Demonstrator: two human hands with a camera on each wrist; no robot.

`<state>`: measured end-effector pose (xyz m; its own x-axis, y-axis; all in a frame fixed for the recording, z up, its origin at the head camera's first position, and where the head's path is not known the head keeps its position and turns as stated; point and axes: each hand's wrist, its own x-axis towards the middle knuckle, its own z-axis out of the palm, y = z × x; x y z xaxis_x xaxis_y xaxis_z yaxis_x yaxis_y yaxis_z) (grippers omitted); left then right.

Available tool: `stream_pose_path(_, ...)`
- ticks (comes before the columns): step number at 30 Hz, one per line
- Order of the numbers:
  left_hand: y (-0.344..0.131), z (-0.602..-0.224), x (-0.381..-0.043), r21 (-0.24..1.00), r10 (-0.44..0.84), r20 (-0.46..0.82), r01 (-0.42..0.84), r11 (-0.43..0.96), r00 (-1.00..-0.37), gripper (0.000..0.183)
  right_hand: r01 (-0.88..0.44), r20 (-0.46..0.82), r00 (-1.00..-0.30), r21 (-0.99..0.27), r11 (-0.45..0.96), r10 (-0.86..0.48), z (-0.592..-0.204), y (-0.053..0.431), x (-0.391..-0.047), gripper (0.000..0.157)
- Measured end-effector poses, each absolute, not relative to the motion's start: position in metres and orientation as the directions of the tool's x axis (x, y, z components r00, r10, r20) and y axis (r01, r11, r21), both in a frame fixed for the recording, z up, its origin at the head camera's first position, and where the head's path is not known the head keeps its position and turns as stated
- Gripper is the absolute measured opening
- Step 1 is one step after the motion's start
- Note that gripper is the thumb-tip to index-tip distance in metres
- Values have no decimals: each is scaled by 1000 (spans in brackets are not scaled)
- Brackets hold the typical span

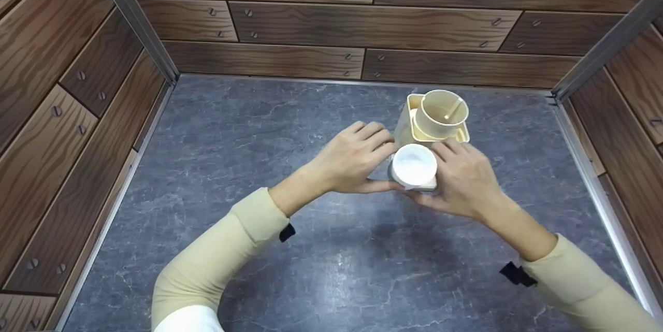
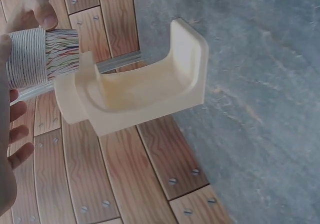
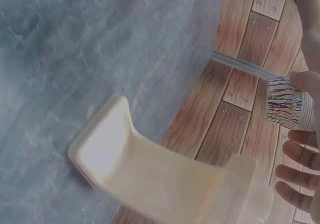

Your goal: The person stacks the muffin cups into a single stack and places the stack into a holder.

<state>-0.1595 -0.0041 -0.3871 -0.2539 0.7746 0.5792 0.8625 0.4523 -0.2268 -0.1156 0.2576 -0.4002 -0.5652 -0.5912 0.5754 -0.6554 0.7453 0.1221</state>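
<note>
A stack of white paper cups [image 1: 414,165] stands mouth-up between both hands. Its many rims form ridges, and thin coloured lines decorate the lowest cup [image 2: 62,51] in the left wrist view. My left hand [image 1: 357,158] holds the stack from the left with thumb and fingers. From the other side my right hand [image 1: 463,179] grips it, thumb in front. Just behind is a cream plastic cup dispenser [image 2: 150,108], C-shaped, its foot on the grey surface. A round cream tube [image 1: 437,130] tops it, with a thin pale strip inside. Whether stack and dispenser touch, I cannot tell.
The grey marbled tabletop [image 1: 248,125] extends around the dispenser. Wood-patterned panels [image 1: 290,26] wall it at the back and both sides, with metal strips [image 1: 606,207] along the edges. The dispenser stands near the back wall, right of the middle.
</note>
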Motion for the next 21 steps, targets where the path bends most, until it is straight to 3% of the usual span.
stream_pose_path(21, 26, -347, -191, -186, 750, 579, 844, 502, -319, 66, -569, 589, -611, 139, 811, -529, -352, 285, -144, 82)
